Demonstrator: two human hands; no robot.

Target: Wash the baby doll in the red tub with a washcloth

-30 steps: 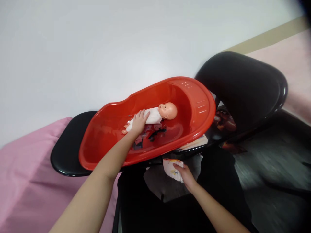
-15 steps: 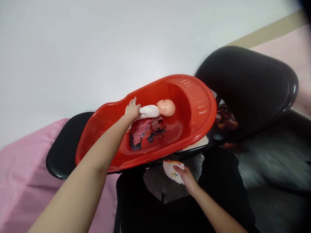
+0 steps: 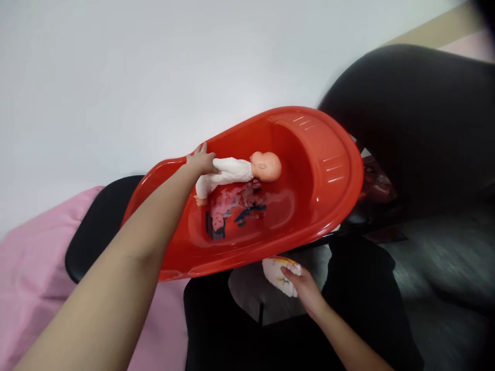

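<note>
A baby doll (image 3: 240,170) in white clothes lies inside a red plastic baby tub (image 3: 332,170), head toward the tub's right end. My left hand (image 3: 201,162) reaches into the tub and is closed on the doll's legs at its left end. A cartoon picture (image 3: 232,208) shows on the tub's floor below the doll. Below the tub's front rim, my right hand (image 3: 303,283) is closed on a small folded white nappy (image 3: 276,270) with coloured print.
The tub rests across black chairs: one seat (image 3: 93,226) at the left, a large dark chair back (image 3: 417,129) at the right. Pink bedding (image 3: 34,278) lies at the lower left. A white wall fills the top. A picture book (image 3: 377,185) shows under the tub's right end.
My left hand slid from the doll's body to its legs and lifted that end a little. The view moved closer to the tub. My right hand kept hold of the nappy.
</note>
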